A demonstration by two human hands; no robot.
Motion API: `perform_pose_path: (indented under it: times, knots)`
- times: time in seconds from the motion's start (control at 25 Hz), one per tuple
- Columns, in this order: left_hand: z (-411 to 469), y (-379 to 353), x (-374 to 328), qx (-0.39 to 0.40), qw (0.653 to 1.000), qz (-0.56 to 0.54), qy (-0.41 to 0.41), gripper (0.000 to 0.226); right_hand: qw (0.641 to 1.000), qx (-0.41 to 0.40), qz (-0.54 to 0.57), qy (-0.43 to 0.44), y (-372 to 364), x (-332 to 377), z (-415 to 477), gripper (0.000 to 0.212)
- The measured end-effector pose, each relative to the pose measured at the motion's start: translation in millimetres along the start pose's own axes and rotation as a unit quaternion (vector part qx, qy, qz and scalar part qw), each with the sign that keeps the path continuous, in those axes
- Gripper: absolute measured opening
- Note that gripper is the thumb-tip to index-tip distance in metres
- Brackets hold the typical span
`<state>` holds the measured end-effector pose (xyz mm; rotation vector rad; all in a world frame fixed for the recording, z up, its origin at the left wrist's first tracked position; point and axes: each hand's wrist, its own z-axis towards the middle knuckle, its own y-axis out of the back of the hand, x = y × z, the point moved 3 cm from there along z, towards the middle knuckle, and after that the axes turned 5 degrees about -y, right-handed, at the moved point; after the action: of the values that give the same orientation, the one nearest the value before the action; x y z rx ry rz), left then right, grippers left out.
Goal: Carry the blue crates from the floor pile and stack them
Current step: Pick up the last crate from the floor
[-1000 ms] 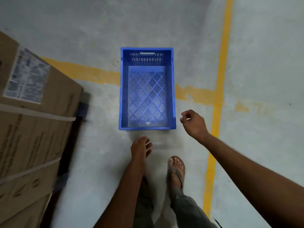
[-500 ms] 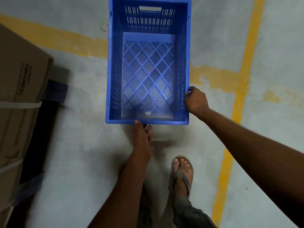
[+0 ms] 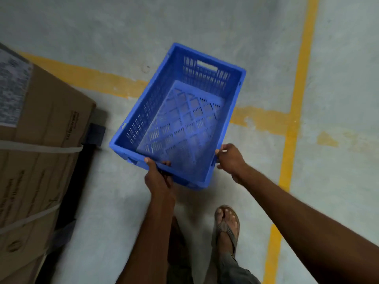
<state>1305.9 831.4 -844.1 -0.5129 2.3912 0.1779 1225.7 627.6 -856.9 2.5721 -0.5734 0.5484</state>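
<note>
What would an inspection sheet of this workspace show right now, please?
Surface: grey concrete floor with worn painted yellow lines.
Job's things: one blue crate, empty, tilted, held at its near end; no stack in view.
Clutter: large cardboard box with white straps, at the left.
Hands: left hand grips the crate's near rim; right hand grips its near right corner.
Cables: nothing seen.
Surroundings: the person's sandalled foot on the floor beneath the arms.
</note>
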Motion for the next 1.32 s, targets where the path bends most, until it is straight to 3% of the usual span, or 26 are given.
perform_pose_path:
  times: [0.12, 0.2, 0.28, 0.48, 0.64, 0.8, 0.96, 1.2, 1.32]
  knots:
    - [-17.1, -15.4, -50.2, 0.001, 0.996, 0.047, -0.081, 0.03, 0.998, 0.033, 0.043, -0.028, 5.1, 13.6, -36.6, 0.017]
    - [-41.7, -35.7, -89.4, 0.014, 0.991, 0.077, -0.112, 0.049, 0.996, 0.031, 0.077, -0.023, 19.3, 29.4, -58.6, 0.015]
    - [-79.2, -63.4, -126.8, 0.036, 0.973, 0.149, -0.171, 0.048, 0.996, 0.026, 0.08, -0.015, 36.5, 45.5, -82.6, 0.024]
    - [-180.4, -103.6, -205.5, 0.079, 0.906, 0.324, -0.261, 0.043, 0.999, -0.029, -0.015, -0.006, 83.2, 53.4, -140.9, 0.011]
    - [-265.5, -74.8, -271.5, 0.045, 0.803, 0.481, -0.349, 0.037, 0.999, -0.038, -0.023, 0.006, 109.7, 55.5, -186.1, 0.014]
    - [-339.5, -58.2, -325.8, 0.085, 0.754, 0.524, -0.386, 0.051, 0.999, -0.014, -0.032, -0.006, 117.5, 48.0, -223.3, 0.014]
    - [-404.1, -61.6, -356.6, 0.144, 0.744, 0.51, -0.407, 0.042, 0.999, 0.001, 0.01, -0.043, 129.1, 31.1, -249.9, 0.028]
    - [-473.9, -78.1, -383.0, 0.261, 0.768, 0.467, -0.352, 0.044, 0.98, -0.01, 0.181, -0.08, 190.6, 22.0, -260.5, 0.082]
    - [-502.9, -85.4, -390.9, 0.291, 0.777, 0.444, -0.337, 0.055, 0.966, -0.054, 0.235, -0.09, 232.0, 52.2, -292.5, 0.059]
